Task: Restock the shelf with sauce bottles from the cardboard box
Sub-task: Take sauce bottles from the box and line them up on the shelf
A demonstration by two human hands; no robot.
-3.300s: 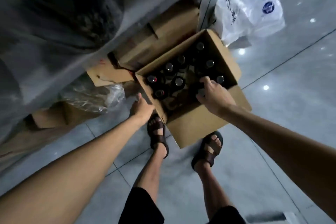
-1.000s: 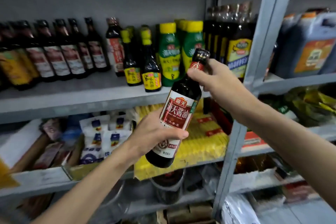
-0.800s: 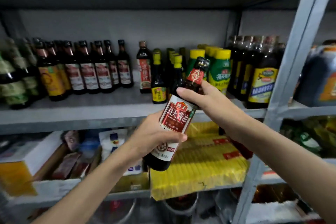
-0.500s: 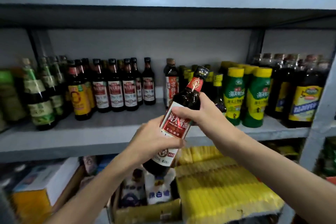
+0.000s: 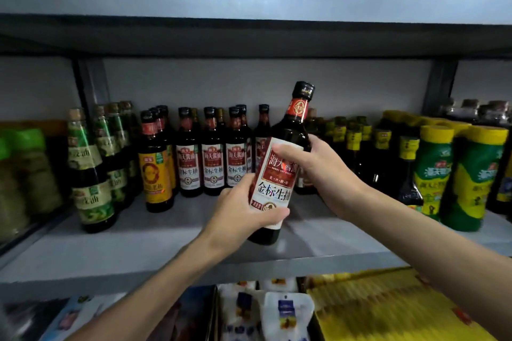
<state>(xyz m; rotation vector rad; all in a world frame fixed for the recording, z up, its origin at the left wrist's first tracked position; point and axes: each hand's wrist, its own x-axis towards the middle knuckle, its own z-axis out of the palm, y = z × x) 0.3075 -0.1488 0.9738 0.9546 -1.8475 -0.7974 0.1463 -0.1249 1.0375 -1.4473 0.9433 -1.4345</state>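
Both hands are gripping the bottle (image 5: 279, 171) at frame centre, left hand (image 5: 243, 212) low, right hand (image 5: 315, 166) mid-body, tilted above the shelf (image 5: 138, 246); probably best lowering it upright beside the matching row (image 5: 212, 152).

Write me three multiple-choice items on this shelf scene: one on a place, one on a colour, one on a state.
1. In the picture, the yellow-capped green bottles stand where, relative to the held sauce bottle?
A. to its left
B. to its right
C. directly below it

2. The held bottle's cap is:
A. yellow
B. white
C. black

3. The sauce bottle is:
A. gripped by the left hand and the right hand
B. held by one hand alone
C. held by nobody

Key:
1 B, they show at the far right.
2 C, the cap is black above a red neck label.
3 A, fingers of both hands curl round it.
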